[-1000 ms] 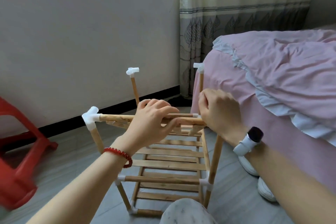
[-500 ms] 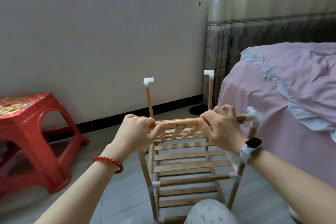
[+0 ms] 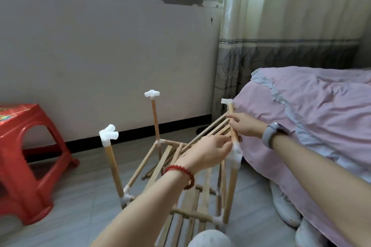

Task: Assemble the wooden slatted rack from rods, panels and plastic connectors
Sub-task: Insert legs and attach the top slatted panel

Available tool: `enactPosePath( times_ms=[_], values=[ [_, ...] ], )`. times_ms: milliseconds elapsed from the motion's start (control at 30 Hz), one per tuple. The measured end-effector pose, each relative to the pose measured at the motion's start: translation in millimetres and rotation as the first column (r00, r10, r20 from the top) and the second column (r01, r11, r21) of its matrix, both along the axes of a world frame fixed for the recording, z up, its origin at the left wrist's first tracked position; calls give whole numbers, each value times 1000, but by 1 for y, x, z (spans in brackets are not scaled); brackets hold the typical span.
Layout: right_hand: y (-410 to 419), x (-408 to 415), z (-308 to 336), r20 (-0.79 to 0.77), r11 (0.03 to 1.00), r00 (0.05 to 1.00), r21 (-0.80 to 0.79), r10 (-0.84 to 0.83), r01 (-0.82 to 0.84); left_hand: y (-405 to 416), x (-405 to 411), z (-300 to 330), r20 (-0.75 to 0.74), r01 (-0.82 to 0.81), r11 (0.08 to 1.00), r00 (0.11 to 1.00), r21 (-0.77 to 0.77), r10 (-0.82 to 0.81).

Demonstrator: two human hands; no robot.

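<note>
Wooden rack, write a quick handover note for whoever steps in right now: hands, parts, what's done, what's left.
Left hand: fingers at the near right corner connector, grip unclear.
Right hand: holds the top rod on the bed side.
Rack stands on the floor; lower slats and four posts are up.
The slatted panel hangs tilted, not seated.
The left connectors have empty sockets.
Left: seat the panel, fit the remaining top rods.

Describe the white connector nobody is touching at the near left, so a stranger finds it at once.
Start at the red plastic stool on the left, then look right to the wooden rack. The connector caps the nearest left upright, closer to the camera than the far-left post's connector, with open sockets and no hand near it.
</note>
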State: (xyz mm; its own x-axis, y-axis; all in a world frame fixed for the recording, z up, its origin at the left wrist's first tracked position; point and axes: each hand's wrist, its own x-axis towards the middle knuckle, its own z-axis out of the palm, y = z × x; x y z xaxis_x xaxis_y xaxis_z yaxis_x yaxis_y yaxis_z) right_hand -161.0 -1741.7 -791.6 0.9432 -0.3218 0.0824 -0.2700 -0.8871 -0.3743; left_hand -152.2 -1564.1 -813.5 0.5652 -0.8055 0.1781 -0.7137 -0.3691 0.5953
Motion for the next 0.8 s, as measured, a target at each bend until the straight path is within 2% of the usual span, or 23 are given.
enactPosePath(
  times_ms=[67,167,267,333,400,433,467,533,567,600,667,800],
  values=[
    [13,-6,8,-12,993,999,-111,34,-35,3,7,-2,225,-105,994,969,21,98],
    [43,-10,12,-83,970,987,-194,136,-150,34,20,-4,521,-224,972,822,-73,229],
    [82,-10,0,-171,938,957,-217,235,-270,85,35,-7,636,-243,913,657,-328,404],
    [103,-4,-22,-258,870,928,-348,269,-349,121,50,-17,625,-285,830,553,-480,551],
    [118,-1,-49,-371,779,898,-479,237,-404,151,64,-31,555,-378,760,523,-529,647],
    [122,2,-64,-417,743,884,-519,211,-422,164,70,-40,484,-432,733,557,-525,675],
    [125,5,-77,-439,723,880,-546,183,-423,172,75,-47,370,-482,720,632,-500,681],
    [125,12,-99,-429,720,893,-577,136,-386,182,85,-57,16,-527,735,808,-427,589],
    [125,16,-108,-423,724,898,-582,120,-371,183,90,-60,-149,-531,752,843,-390,517],
    [126,20,-117,-429,728,897,-581,108,-365,183,94,-62,-245,-524,771,852,-362,463],
    [128,32,-136,-458,734,884,-569,92,-371,182,103,-66,-283,-513,771,857,-377,431],
    [132,49,-158,-470,734,879,-566,87,-375,180,118,-62,-343,-475,719,877,-507,337]
  ],
)
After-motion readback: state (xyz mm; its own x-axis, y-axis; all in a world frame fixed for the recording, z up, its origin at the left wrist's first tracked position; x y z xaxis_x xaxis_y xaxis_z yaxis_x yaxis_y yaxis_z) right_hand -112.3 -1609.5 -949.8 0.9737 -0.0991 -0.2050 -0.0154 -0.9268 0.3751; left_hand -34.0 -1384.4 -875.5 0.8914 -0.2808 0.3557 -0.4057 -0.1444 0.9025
